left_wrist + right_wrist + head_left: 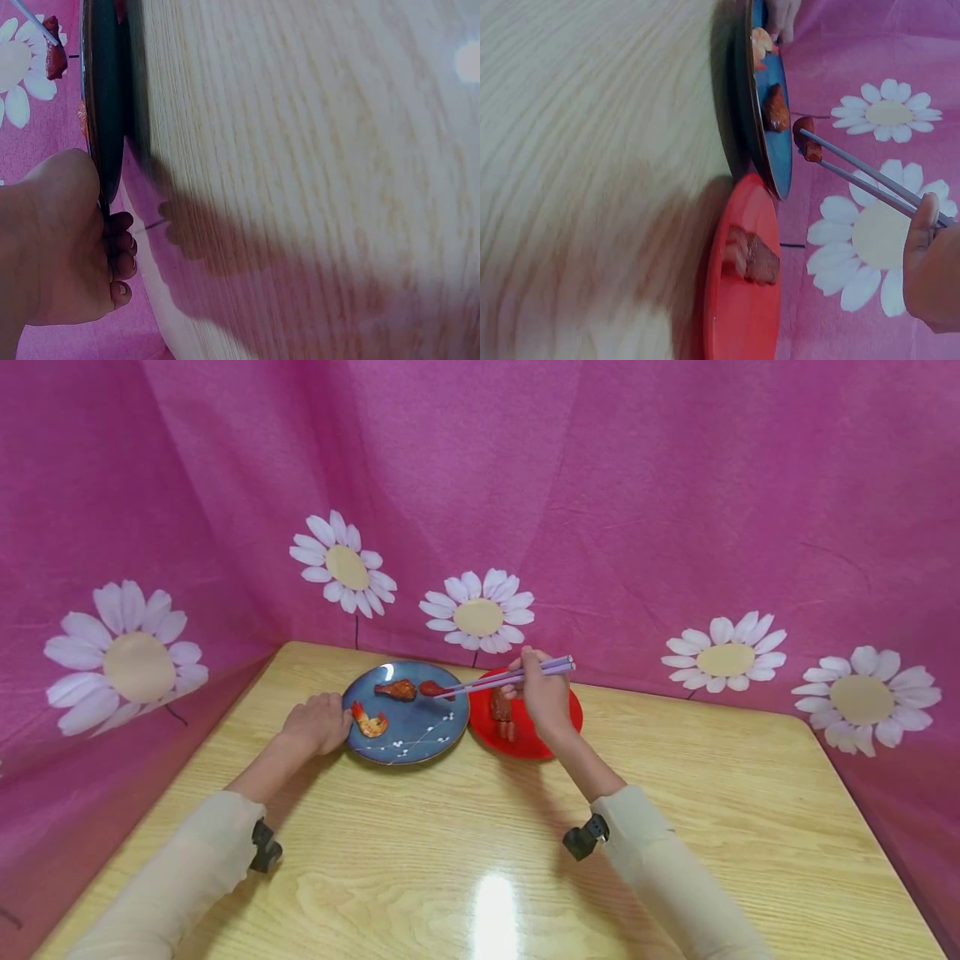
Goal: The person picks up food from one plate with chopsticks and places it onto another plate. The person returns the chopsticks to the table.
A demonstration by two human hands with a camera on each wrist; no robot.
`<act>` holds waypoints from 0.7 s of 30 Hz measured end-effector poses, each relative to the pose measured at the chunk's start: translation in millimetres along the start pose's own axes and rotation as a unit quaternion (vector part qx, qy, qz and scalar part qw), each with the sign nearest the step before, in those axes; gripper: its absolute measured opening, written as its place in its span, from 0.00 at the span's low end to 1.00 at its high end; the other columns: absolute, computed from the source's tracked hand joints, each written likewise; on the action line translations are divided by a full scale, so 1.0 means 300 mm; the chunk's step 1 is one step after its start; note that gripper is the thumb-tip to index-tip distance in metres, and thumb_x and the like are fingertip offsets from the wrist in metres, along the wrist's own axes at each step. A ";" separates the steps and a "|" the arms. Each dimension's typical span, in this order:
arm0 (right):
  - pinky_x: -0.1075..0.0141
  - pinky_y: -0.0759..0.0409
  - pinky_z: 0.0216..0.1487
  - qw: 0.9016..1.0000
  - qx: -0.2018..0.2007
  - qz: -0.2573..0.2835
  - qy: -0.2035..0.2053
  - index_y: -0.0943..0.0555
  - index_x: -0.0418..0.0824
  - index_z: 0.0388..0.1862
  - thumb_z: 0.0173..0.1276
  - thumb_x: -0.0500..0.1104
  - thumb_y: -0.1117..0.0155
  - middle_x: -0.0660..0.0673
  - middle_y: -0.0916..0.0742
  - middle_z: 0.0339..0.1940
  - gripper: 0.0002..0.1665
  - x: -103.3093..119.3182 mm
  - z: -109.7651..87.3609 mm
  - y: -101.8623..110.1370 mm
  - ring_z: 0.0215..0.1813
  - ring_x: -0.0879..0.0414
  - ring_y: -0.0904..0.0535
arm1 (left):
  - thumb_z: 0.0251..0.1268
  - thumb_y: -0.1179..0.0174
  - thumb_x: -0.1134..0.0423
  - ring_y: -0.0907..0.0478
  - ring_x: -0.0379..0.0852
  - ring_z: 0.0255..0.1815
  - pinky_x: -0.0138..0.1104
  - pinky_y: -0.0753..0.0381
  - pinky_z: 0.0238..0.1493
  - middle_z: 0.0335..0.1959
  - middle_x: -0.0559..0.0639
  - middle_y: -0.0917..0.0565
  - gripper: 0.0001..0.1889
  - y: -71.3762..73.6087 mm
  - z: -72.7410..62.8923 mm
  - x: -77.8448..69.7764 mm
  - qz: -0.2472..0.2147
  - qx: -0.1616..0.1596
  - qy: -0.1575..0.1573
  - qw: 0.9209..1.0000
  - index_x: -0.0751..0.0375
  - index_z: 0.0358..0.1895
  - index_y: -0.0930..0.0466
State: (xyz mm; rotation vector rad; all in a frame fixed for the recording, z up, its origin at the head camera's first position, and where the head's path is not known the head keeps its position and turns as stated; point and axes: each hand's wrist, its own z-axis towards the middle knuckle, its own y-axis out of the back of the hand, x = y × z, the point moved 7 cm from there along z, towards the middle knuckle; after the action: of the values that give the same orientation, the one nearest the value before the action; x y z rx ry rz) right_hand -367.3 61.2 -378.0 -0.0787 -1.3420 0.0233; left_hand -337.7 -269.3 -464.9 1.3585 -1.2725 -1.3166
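My left hand (318, 723) grips the left rim of a blue plate (412, 733) with white blossoms. In the left wrist view its fingers (122, 244) curl beneath the rim. My right hand (546, 700) holds light purple chopsticks (557, 667). Their tips pinch a glossy reddish-brown meat piece (808, 140), over the plate's back right part in the head view. The right wrist view shows it apart from the plate. A browned meat piece (397, 691), like a chicken wing part, and an orange shrimp (371, 721) lie on the blue plate.
Against the blue plate's right side stands a red plate (555, 731) bearing a dark piece of meat (761, 262), partly behind my right hand in the head view. The wooden table (420, 843) ends at a pink daisy-printed cloth (600, 527) behind and at both sides.
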 end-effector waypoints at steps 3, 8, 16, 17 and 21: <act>0.69 0.19 0.23 1.000 -0.013 -0.001 0.003 0.23 0.26 0.31 0.80 0.44 0.52 0.45 0.18 0.18 0.23 0.008 0.013 0.032 0.17 0.62 0.21 | 0.77 0.62 0.58 0.27 0.65 0.50 0.56 0.27 0.51 0.43 0.69 0.26 0.21 0.000 -0.001 0.000 0.004 0.000 -0.002 1.000 0.79 0.47 0.32; 0.70 0.20 0.23 1.000 -0.027 -0.004 0.013 0.23 0.27 0.31 0.81 0.43 0.53 0.46 0.18 0.18 0.23 0.024 0.032 0.082 0.17 0.62 0.20 | 0.77 0.61 0.58 0.27 0.64 0.48 0.55 0.27 0.49 0.41 0.67 0.26 0.21 -0.001 -0.002 0.000 0.005 0.000 -0.002 1.000 0.79 0.46 0.31; 0.71 0.20 0.22 0.999 -0.043 -0.006 0.018 0.24 0.23 0.33 0.81 0.43 0.53 0.47 0.19 0.17 0.24 0.037 0.049 0.154 0.16 0.62 0.21 | 0.77 0.61 0.58 0.27 0.64 0.47 0.55 0.27 0.49 0.41 0.67 0.26 0.20 0.000 0.000 0.001 0.002 -0.002 -0.003 1.000 0.79 0.46 0.31; 0.71 0.20 0.22 0.999 -0.046 -0.003 0.018 0.24 0.23 0.32 0.81 0.43 0.53 0.47 0.19 0.17 0.24 0.037 0.051 0.164 0.16 0.62 0.21 | 0.77 0.61 0.58 0.27 0.64 0.48 0.55 0.27 0.49 0.41 0.67 0.26 0.20 0.000 0.001 0.002 0.002 -0.002 -0.003 1.000 0.79 0.46 0.31; 0.72 0.22 0.20 0.998 -0.061 0.003 0.017 0.24 0.25 0.31 0.81 0.42 0.54 0.47 0.19 0.17 0.23 0.035 0.057 0.200 0.15 0.62 0.22 | 0.77 0.61 0.58 0.27 0.64 0.49 0.55 0.27 0.50 0.42 0.67 0.26 0.21 0.000 0.000 0.001 0.002 -0.002 -0.002 1.000 0.79 0.47 0.31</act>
State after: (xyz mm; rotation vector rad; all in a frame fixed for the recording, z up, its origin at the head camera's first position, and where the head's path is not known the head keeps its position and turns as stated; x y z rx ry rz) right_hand -379.8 122.5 -368.0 -0.1866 -1.3082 -0.0551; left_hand -337.8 -269.7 -465.0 1.3503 -1.2750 -1.3196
